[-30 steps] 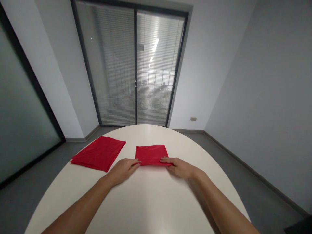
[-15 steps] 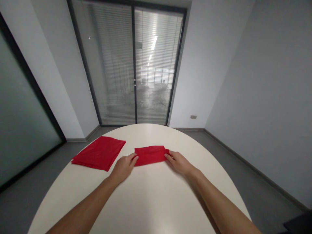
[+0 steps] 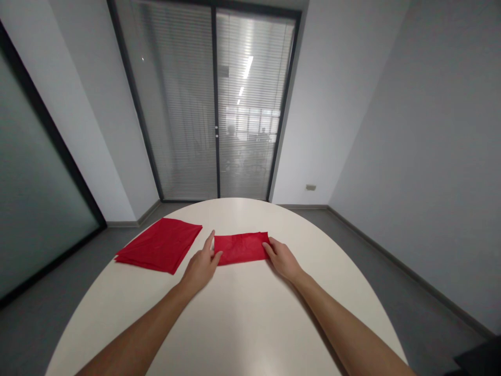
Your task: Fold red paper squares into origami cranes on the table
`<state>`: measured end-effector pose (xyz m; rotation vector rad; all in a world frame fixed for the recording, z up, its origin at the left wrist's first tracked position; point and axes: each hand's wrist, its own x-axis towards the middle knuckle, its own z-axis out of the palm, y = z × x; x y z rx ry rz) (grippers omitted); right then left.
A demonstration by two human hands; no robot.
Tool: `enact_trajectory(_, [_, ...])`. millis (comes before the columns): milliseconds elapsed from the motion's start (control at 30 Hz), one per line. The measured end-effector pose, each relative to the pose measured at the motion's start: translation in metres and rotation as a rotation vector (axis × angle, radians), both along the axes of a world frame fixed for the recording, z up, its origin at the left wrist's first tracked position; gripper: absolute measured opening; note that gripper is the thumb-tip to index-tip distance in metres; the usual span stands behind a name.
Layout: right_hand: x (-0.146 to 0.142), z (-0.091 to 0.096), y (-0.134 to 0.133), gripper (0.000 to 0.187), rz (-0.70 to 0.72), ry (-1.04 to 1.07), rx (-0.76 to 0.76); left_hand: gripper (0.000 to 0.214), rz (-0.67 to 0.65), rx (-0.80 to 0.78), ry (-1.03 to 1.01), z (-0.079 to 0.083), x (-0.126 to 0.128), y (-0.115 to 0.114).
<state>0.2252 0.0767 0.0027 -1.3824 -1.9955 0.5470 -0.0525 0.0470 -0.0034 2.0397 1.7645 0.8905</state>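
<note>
A red cloth (image 3: 241, 248), folded into a narrow rectangle, lies in front of me near the middle of the table. At its left end my left hand (image 3: 199, 269) has the thumb over the lower corner and the index finger stretched out along the short edge; the other fingers are curled and partly hidden. My right hand (image 3: 284, 260) pinches the right end, thumb on top and fingertips behind the edge. To the left lies a stack of larger red cloths (image 3: 159, 245), flat and apart from both hands.
The round white table (image 3: 242, 324) curves away on both sides, and the stack of cloths reaches its left edge. Beyond it stand a glass partition with blinds (image 3: 188, 115) and grey walls. A dark object (image 3: 479, 357) shows at the lower right.
My left index finger has straightened away from the cloth. The cloth's right end now looks squared, its small protruding flap gone, and my right hand has shifted slightly left.
</note>
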Motion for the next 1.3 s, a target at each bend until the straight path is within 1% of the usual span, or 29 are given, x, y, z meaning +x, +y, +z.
enact_trajectory(100, [-0.003, -0.001, -0.001, 0.035, -0.038, -0.06, -0.006, 0.066, 0.047, 0.003, 0.078, -0.001, 0.001, 0.002])
enact_trajectory(233, [-0.007, 0.0, -0.002, 0.031, -0.103, -0.167, -0.001, 0.061, 0.082, 0.021, 0.278, -0.002, 0.002, 0.001])
enact_trajectory(400, [-0.011, 0.0, -0.002, 0.031, -0.126, -0.274, 0.013, 0.052, 0.11, 0.057, 0.488, 0.003, 0.005, -0.002])
enact_trajectory(500, [-0.012, 0.0, 0.0, 0.032, -0.128, -0.327, 0.029, 0.048, 0.111, 0.064, 0.545, 0.006, 0.007, -0.003])
enact_trajectory(600, [-0.01, -0.001, 0.002, 0.032, -0.099, -0.346, 0.036, 0.049, 0.119, 0.176, 0.508, 0.007, 0.01, -0.004])
enact_trajectory(667, [-0.008, -0.002, 0.003, 0.032, -0.079, -0.335, 0.037, 0.049, 0.067, 0.27, 0.431, 0.004, 0.015, -0.004])
enact_trajectory(733, [-0.006, -0.003, 0.004, 0.031, -0.067, -0.315, 0.039, 0.048, -0.057, 0.295, 0.351, -0.002, 0.022, -0.004])
enact_trajectory(800, [-0.004, -0.003, 0.004, 0.032, -0.068, -0.304, 0.024, 0.049, -0.202, 0.234, 0.329, -0.01, 0.027, -0.003])
enact_trajectory(833, [-0.003, -0.002, 0.004, 0.032, -0.074, -0.305, 0.013, 0.054, -0.241, 0.168, 0.338, -0.014, 0.029, -0.003])
enact_trajectory(900, [-0.004, 0.001, 0.002, 0.035, -0.102, -0.312, 0.031, 0.059, -0.273, 0.067, 0.368, -0.019, 0.032, -0.003])
enact_trajectory(933, [-0.005, 0.004, 0.001, 0.039, -0.118, -0.319, 0.073, 0.06, -0.278, 0.036, 0.388, -0.021, 0.032, -0.003])
enact_trajectory(1000, [-0.013, 0.009, -0.005, 0.047, -0.125, -0.329, 0.204, 0.059, -0.283, 0.02, 0.426, -0.021, 0.032, -0.004])
enact_trajectory(1067, [-0.024, 0.012, -0.014, 0.051, -0.055, -0.329, 0.295, 0.058, -0.286, 0.027, 0.454, -0.018, 0.033, -0.005])
enact_trajectory(1100, [-0.031, 0.013, -0.02, 0.049, 0.022, -0.325, 0.292, 0.057, -0.29, 0.032, 0.461, -0.017, 0.033, -0.005])
enact_trajectory(1167, [-0.044, 0.012, -0.03, 0.052, 0.193, -0.325, 0.229, 0.056, -0.326, 0.038, 0.467, -0.014, 0.033, -0.006])
enact_trajectory(1233, [-0.052, 0.009, -0.036, 0.06, 0.324, -0.361, 0.12, 0.055, -0.377, 0.034, 0.474, -0.011, 0.033, -0.006])
enact_trajectory(1300, [-0.053, 0.006, -0.036, 0.066, 0.34, -0.403, 0.002, 0.055, -0.39, 0.025, 0.49, -0.011, 0.033, -0.007])
